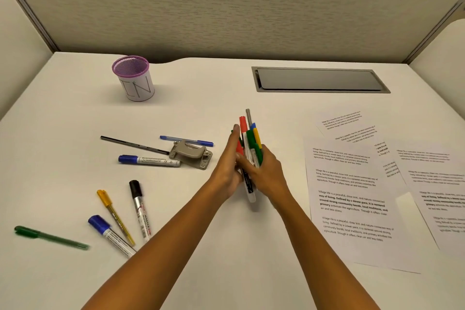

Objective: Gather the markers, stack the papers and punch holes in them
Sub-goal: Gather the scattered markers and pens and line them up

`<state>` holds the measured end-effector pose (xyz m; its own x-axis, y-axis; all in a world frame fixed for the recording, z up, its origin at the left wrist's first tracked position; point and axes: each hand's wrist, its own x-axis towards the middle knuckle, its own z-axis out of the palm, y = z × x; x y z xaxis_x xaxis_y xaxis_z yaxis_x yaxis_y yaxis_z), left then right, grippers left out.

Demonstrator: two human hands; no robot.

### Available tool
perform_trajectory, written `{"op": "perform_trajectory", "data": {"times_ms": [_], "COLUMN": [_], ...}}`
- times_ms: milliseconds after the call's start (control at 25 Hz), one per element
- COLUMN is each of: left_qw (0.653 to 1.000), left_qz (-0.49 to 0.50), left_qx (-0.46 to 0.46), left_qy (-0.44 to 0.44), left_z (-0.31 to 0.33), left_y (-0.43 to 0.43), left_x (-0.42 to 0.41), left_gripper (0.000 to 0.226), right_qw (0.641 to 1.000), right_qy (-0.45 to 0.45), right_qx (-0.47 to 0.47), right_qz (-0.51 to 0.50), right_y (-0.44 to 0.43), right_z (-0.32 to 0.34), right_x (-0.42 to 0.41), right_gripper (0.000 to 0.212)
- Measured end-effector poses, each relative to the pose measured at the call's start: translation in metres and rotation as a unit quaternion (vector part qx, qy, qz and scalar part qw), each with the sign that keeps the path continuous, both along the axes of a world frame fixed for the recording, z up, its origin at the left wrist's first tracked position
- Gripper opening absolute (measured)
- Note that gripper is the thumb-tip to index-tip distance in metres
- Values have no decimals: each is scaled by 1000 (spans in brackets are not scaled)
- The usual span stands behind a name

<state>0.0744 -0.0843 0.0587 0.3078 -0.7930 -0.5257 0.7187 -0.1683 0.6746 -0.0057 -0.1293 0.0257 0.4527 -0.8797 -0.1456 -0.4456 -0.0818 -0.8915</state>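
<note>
On desk: right hand fingers clamp marker bundle, left hand fingers flat alongside; seven markers loose.

Seven writing tools lie loose on the counter, all left of the fingers. Three are thick: blue marker, black-capped marker and blue-capped marker. Four are slim: black pen, blue ballpoint, yellow pen and green pen.

Two hands, left hand and right hand, share one bundle between the fingers. It shows at least five coloured caps; its full number is hidden.

Also left of the fingers are one hole punch and one mesh pen cup. To the right lie at least four overlapping printed sheets.
</note>
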Motion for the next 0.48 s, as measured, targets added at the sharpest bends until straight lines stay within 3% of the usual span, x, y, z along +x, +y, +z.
{"op": "perform_trajectory", "data": {"times_ms": [80, 160, 280, 480], "left_qw": [999, 983, 940, 913], "left_qz": [-29, -55, -20, -24], "left_qx": [3, 8, 7, -62], "left_qy": [-46, -174, -342, -403], "left_z": [2, 0, -2, -15], "left_y": [5, 7, 7, 16], "left_x": [1, -4, -9, -5], "left_gripper": [58, 66, 73, 62], "right_qw": [999, 999, 994, 993], "right_qy": [9, -5, -103, -104], "right_qx": [-16, -21, 13, 35], "right_qz": [28, 33, 17, -31], "right_y": [-3, -2, 8, 12], "right_z": [3, 5, 5, -10], "right_x": [-3, -4, -8, -3], "right_gripper": [48, 37, 28, 38]}}
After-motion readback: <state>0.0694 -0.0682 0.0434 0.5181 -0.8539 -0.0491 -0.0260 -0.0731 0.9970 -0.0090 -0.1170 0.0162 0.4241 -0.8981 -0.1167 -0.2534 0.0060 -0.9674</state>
